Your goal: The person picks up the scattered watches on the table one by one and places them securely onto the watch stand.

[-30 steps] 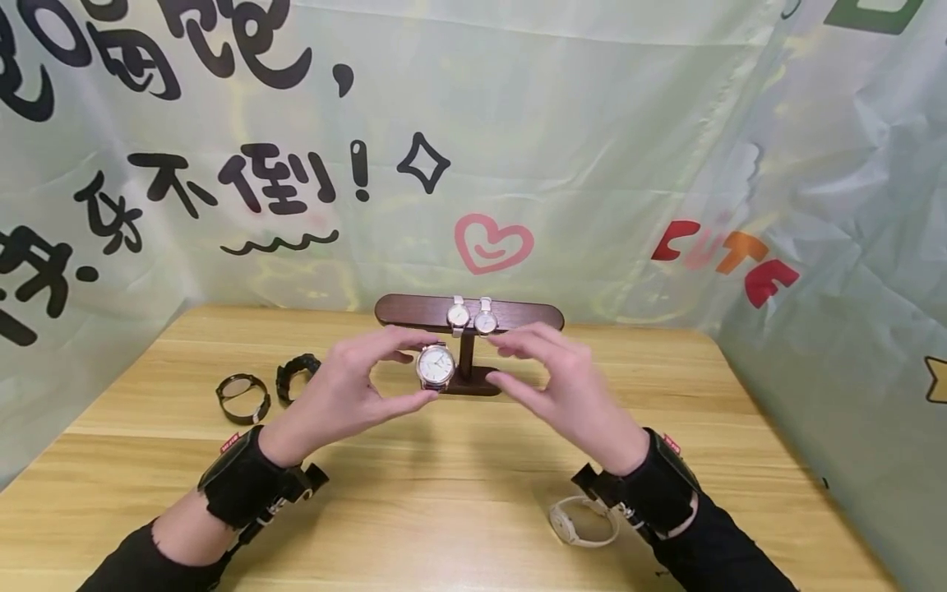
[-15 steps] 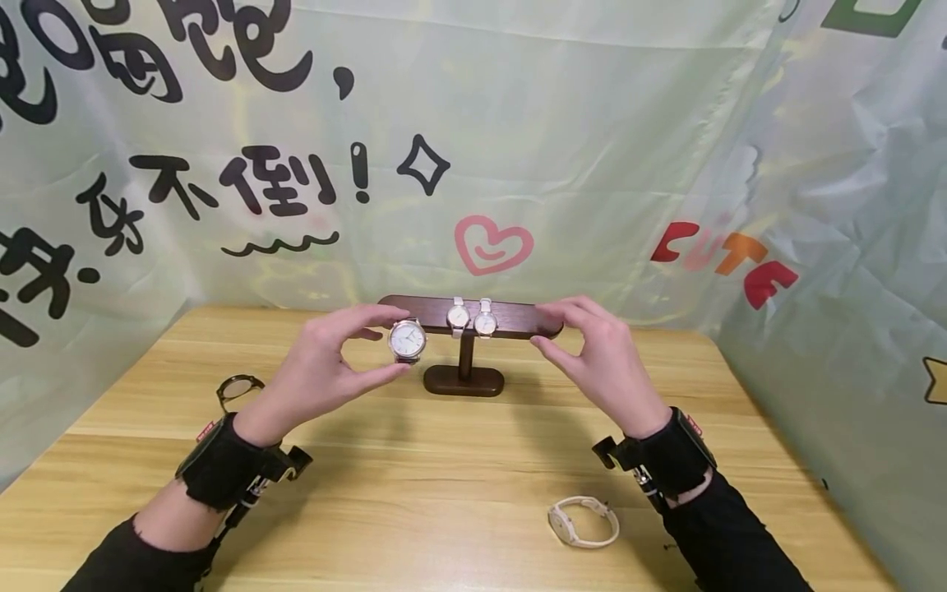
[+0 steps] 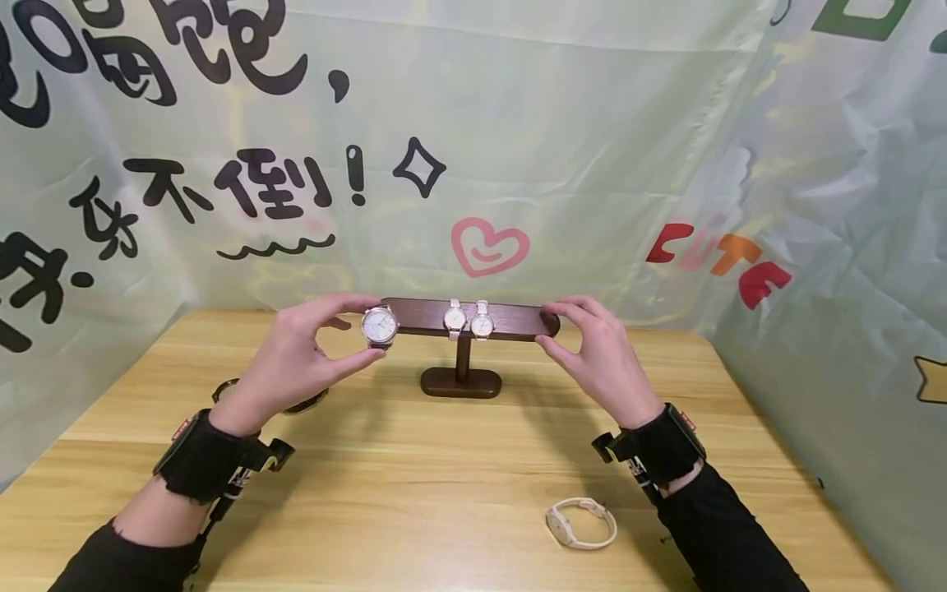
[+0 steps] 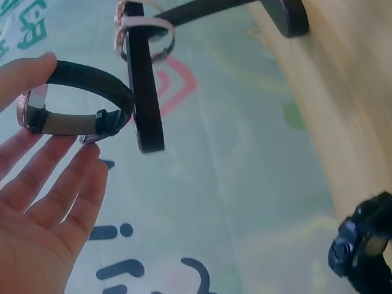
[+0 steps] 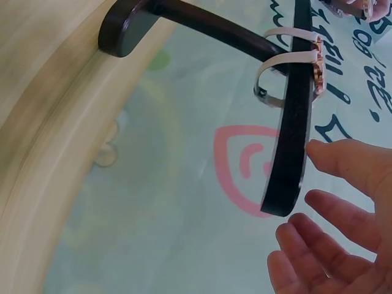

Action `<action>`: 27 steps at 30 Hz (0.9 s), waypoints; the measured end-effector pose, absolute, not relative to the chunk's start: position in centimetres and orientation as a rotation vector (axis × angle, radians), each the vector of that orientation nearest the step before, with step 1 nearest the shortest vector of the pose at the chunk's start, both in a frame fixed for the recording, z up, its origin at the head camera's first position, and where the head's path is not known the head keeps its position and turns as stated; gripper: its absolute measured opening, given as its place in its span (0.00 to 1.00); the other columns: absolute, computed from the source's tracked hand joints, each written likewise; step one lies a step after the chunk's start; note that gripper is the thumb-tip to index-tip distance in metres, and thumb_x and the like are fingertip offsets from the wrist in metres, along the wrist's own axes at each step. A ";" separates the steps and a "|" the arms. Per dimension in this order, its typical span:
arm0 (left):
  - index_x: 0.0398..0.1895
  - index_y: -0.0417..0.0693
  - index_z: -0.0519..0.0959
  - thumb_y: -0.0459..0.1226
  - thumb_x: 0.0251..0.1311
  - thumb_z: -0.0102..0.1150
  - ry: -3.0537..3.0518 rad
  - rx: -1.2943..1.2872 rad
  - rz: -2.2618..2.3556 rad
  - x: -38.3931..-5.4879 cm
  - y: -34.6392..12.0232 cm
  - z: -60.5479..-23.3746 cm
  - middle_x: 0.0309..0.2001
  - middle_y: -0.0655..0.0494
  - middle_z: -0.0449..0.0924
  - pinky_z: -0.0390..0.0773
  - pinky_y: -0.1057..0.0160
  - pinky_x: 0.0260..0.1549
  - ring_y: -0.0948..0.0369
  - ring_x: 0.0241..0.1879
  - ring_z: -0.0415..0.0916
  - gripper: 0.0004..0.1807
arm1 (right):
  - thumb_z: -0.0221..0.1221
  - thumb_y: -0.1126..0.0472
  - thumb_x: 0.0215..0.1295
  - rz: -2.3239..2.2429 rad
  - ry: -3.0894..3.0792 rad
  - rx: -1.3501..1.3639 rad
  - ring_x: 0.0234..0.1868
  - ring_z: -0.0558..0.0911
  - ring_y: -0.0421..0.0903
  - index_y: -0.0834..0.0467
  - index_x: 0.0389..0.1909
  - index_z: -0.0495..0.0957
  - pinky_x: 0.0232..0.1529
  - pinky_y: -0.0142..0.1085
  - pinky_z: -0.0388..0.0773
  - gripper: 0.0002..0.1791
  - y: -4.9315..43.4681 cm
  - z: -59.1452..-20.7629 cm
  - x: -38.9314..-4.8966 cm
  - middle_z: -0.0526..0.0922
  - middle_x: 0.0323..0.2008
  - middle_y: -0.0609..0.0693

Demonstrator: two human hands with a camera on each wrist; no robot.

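My left hand [image 3: 296, 349] holds a round wristwatch [image 3: 381, 326] with a pale dial and dark strap, between thumb and fingertips. In the left wrist view, the watch's closed strap loop [image 4: 92, 82] stands right at the end of the dark brown watch stand's bar [image 4: 146, 110]. At the other end of the watch stand [image 3: 510, 322], my right hand [image 3: 602, 362] pinches the bar with thumb and index finger near its edges. Two small watches with light straps, one [image 3: 455, 319] left of the other [image 3: 482, 324], sit on the bar's middle.
A cream watch [image 3: 580, 524] lies on the wooden table [image 3: 414, 510] at the front right. Dark watches [image 3: 307, 403] lie at the left, partly hidden behind my left forearm. A printed cloth [image 3: 592, 148] hangs behind the table.
My left hand has carried the dark-strapped watch left and up, from before the stand's post to the bar's left end. My right hand has moved right, onto the bar's right end.
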State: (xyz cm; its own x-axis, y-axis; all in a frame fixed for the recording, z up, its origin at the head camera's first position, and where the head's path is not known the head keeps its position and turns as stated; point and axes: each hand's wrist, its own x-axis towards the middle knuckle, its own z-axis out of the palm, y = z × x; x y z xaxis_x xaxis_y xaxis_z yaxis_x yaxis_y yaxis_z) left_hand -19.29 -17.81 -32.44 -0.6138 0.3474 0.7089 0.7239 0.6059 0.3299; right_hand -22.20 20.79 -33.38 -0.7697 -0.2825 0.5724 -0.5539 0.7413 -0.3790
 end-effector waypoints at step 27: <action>0.60 0.46 0.83 0.31 0.53 0.83 -2.349 -0.723 -0.839 -21.9 -21.9 -33.2 0.54 0.47 0.90 0.78 0.85 0.49 0.50 0.49 0.90 0.30 | 0.70 0.58 0.73 0.770 -2.511 0.633 0.57 0.85 0.61 0.64 0.64 0.83 0.58 0.54 0.86 0.24 21.4 -33.5 -22.6 0.84 0.59 0.61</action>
